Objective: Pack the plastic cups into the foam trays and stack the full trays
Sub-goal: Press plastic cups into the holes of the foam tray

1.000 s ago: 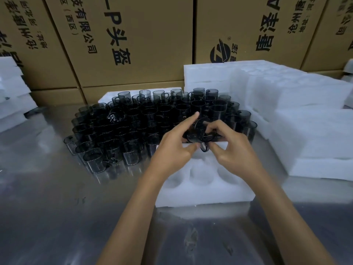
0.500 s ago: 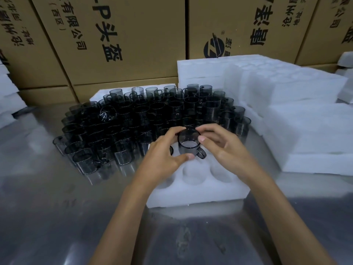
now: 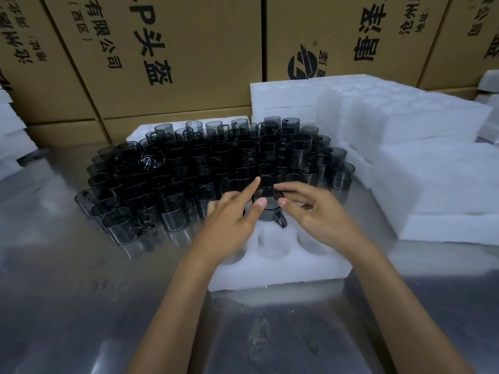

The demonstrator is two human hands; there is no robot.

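Note:
A white foam tray (image 3: 280, 273) with round pockets lies on the metal table in front of me. A smoky grey plastic cup (image 3: 270, 209) with a handle stands low in a far pocket of the tray, handle pointing toward me. My left hand (image 3: 232, 225) touches the cup's left side with thumb and forefinger, the forefinger stretched over the rim. My right hand (image 3: 316, 211) pinches the cup's right rim between thumb and forefinger. Behind the tray stands a dense crowd of several identical loose cups (image 3: 205, 168).
Stacks of white foam trays (image 3: 432, 168) rise at the right, more foam (image 3: 10, 136) at the far left edge. Brown cardboard boxes (image 3: 167, 55) wall off the back. The shiny metal table (image 3: 81, 306) stretches toward me.
The cup, held above the tray half a second ago, has gone down into a far pocket. Both hands followed it down and stay on it.

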